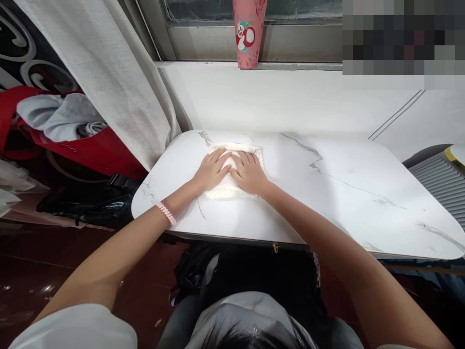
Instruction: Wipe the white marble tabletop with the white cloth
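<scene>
A cream-white cloth (pixel 228 191), fluffy at its edges, lies spread in a rough square on the white marble-patterned table (pixel 298 213). My left hand (pixel 212 170) rests flat on the cloth's left part, fingers stretched out. On its right part lies my right hand (pixel 249 173), also flat with the fingers spread. The two thumbs nearly meet over the middle of the cloth. Both palms press from above, and neither hand grips anything. Much of the cloth's middle is hidden under the hands. A pink band (pixel 165 213) circles my left wrist.
A pink cup (pixel 250 34) stands on the window ledge behind the table. At the left hangs a pale curtain (pixel 119 72), beside a red bag (pixel 90 152) with grey cloth in it. A grey ribbed surface (pixel 441 182) lies off the table's right end.
</scene>
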### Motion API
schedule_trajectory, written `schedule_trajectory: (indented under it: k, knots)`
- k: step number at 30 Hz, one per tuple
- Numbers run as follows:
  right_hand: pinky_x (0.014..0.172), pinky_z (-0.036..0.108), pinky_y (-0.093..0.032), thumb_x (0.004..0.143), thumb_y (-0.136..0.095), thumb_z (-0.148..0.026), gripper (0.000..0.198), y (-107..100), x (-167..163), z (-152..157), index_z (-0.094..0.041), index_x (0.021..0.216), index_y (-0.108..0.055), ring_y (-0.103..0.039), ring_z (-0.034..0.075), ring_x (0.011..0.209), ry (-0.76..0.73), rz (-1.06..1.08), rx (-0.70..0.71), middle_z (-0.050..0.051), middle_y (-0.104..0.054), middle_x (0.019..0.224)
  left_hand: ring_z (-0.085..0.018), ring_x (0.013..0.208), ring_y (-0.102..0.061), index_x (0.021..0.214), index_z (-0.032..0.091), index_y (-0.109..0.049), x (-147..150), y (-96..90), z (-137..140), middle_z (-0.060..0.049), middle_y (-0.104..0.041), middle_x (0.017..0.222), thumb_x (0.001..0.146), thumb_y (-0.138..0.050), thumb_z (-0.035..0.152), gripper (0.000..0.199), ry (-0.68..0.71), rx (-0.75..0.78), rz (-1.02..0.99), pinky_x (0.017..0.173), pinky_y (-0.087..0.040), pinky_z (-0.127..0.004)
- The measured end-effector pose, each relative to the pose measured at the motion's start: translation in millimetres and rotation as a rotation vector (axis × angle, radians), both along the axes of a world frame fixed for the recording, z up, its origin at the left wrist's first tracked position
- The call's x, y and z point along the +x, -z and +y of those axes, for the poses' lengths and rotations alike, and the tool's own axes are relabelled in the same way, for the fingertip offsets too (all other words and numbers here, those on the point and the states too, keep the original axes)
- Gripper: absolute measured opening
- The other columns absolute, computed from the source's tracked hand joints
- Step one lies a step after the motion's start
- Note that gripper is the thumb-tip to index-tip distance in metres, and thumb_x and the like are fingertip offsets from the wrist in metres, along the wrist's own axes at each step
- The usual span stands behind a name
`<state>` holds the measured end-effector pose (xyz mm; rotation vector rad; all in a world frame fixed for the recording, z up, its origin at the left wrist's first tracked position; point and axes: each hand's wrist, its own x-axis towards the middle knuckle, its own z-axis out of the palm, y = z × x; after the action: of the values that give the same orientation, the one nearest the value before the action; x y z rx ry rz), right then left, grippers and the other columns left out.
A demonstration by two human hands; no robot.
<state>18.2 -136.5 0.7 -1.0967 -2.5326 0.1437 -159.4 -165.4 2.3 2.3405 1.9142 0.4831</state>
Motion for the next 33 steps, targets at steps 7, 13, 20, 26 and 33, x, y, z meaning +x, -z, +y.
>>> schedule_trajectory:
  k: [7,13,20,26,33]
  knots:
    - [0.121,0.061,-0.018,0.088,-0.047,-0.069,0.088,-9.1,25.4,-58.1,-0.008,0.151,-0.036,-0.034,0.038,0.141,-0.116,-0.053,-0.088,0.022,-0.039,0.152,-0.026,0.153,-0.025,0.152,0.017,-0.038,24.6,-10.8,-71.5,-0.012,-0.034,0.163,0.104,-0.027,0.042,0.056,-0.040,-0.074,0.010,0.125,-0.019,-0.053]
    - [0.123,0.064,-0.009,0.077,-0.046,-0.087,0.115,-18.7,54.3,-89.9,-0.009,0.158,-0.023,-0.017,0.040,0.152,-0.187,-0.127,-0.204,0.024,-0.025,0.162,-0.031,0.155,-0.018,0.155,0.012,-0.032,56.6,-19.6,-114.4,-0.018,-0.028,0.164,0.105,-0.024,0.046,0.061,-0.043,-0.091,0.085,0.124,-0.009,-0.062]
    - [0.123,0.067,-0.008,0.074,-0.046,-0.090,0.118,-22.3,93.1,-101.1,-0.011,0.159,-0.024,-0.015,0.039,0.154,-0.164,-0.118,-0.223,0.023,-0.024,0.163,-0.038,0.155,-0.002,0.160,0.007,-0.017,101.1,-21.4,-124.9,-0.020,-0.011,0.167,0.101,-0.026,0.060,0.080,-0.014,-0.167,0.037,0.123,-0.011,-0.065]
    - [0.123,0.067,-0.012,0.068,-0.055,-0.090,0.125,-16.9,117.6,-108.6,-0.010,0.159,-0.023,-0.013,0.042,0.154,-0.153,-0.094,-0.164,0.023,-0.021,0.164,-0.037,0.155,-0.007,0.161,0.016,-0.020,121.1,-15.5,-124.3,-0.012,-0.023,0.166,0.099,-0.032,0.058,0.076,0.121,-0.072,0.053,0.122,-0.006,-0.069]
    - [0.125,0.063,-0.006,0.066,-0.049,-0.095,0.131,-17.5,116.7,-86.6,-0.007,0.159,-0.022,-0.013,0.040,0.154,-0.156,-0.101,-0.232,0.024,-0.022,0.163,-0.039,0.155,-0.011,0.161,0.013,-0.020,119.0,-11.1,-101.0,-0.013,-0.024,0.166,0.100,-0.026,0.060,0.077,0.149,-0.078,0.077,0.122,-0.012,-0.068]
